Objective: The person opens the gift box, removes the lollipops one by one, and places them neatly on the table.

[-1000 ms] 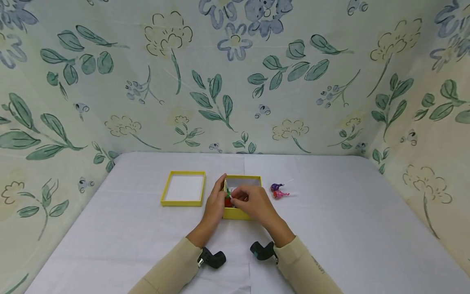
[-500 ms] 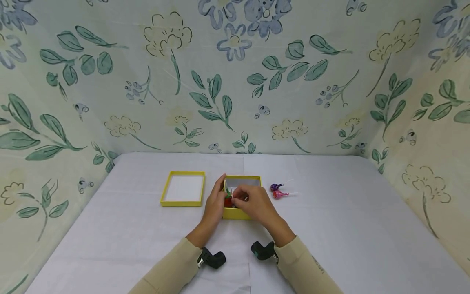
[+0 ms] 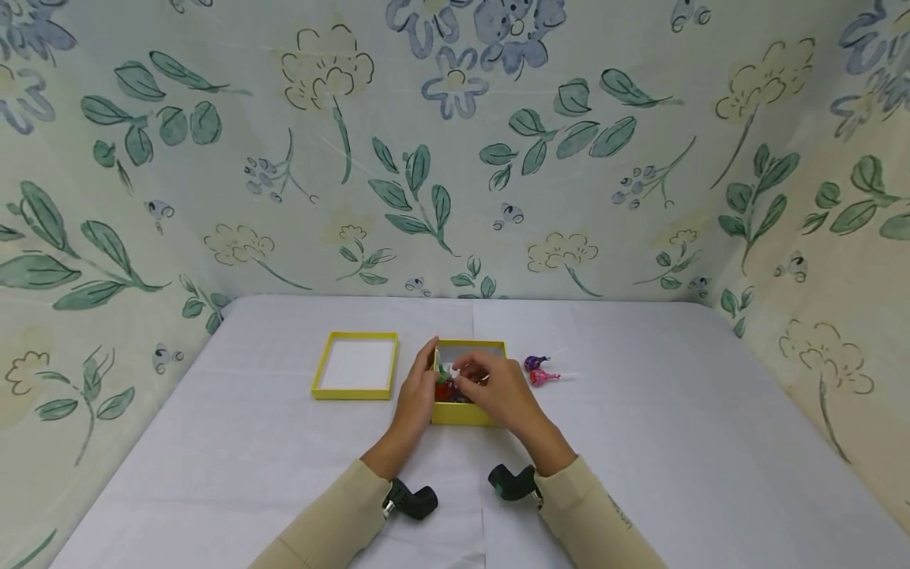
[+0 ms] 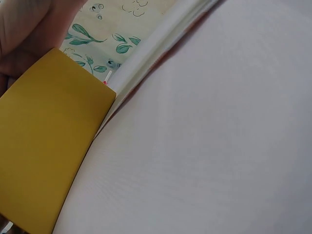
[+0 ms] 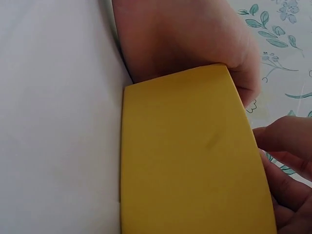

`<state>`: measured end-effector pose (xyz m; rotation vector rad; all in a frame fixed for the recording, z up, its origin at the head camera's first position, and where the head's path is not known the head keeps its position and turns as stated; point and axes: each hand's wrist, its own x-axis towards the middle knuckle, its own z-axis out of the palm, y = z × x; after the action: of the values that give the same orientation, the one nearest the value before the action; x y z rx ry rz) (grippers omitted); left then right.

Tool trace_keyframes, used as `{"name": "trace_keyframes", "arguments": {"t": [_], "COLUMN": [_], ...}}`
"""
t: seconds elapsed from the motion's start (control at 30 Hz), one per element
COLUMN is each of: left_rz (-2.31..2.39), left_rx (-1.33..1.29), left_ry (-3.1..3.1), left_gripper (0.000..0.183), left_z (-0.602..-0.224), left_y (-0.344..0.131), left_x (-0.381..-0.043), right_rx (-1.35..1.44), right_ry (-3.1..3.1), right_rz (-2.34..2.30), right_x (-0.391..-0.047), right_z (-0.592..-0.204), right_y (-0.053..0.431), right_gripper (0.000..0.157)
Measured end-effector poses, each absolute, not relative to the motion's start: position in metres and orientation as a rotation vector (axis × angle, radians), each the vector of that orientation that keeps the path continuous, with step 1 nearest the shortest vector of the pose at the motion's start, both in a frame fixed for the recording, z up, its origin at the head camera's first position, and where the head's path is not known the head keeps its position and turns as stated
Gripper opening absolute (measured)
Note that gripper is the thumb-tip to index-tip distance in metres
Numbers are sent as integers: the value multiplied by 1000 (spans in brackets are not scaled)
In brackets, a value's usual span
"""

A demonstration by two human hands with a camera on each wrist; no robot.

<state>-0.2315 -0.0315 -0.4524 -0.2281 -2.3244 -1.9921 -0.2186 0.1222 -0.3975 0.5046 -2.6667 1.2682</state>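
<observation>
Box (image 3: pixel 462 414) is standing under right hand (image 3: pixel 499 387), which is pinching a white piece (image 3: pixel 455 372); left hand (image 3: pixel 415 393) is gripping the left wall.

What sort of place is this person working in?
Probably a staged filming booth: a floral-print backdrop rises around three sides of a white-covered table, and black devices, apparently cameras, sit at both wrists.

Around the yellow box (image 3: pixel 462 414), the left grip (image 3: pixel 415 390) blocks nine o'clock, with a narrow gap before the yellow lid (image 3: pixel 351 393); the right grip (image 3: pixel 501 390) blocks four. A purple lollipop (image 3: pixel 533 363) and pink lollipop (image 3: pixel 542 377) obstruct three. Free passage lies at twelve, short of the floral backdrop (image 3: pixel 426 225), and at six, between black wrist cameras (image 3: pixel 418 502).
</observation>
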Motion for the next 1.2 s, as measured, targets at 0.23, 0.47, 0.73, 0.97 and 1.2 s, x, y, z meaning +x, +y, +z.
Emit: {"name": "trace_keyframes", "arguments": {"t": [0.23,0.47,0.73,0.97,1.2], "left_rz": [-2027,-2019,-1978,-1984,-2013], "left_rx": [-238,-229,-214,-207,-208], "left_ry": [-2335,-2351,-2339,-2323,-2323], "left_gripper": [55,55,57,57,55], "left_z": [-453,-450,-451,-454,-450], "left_y": [-32,-32,-30,-31,-30], "left_x": [-234,-234,-232,-233,-231], "right_rx": [489,426,383,314,194], "right_ry": [-2655,-2631,-2617,-2619,-2614], "right_rz": [1316,1359,1441,1541,1660], "right_x": [-220,-222,-225,-227,-226], "right_z": [-394,-387,-375,-367,-358], "right_y": [126,136,156,175,191], "right_gripper": [9,5,5,11,13]}}
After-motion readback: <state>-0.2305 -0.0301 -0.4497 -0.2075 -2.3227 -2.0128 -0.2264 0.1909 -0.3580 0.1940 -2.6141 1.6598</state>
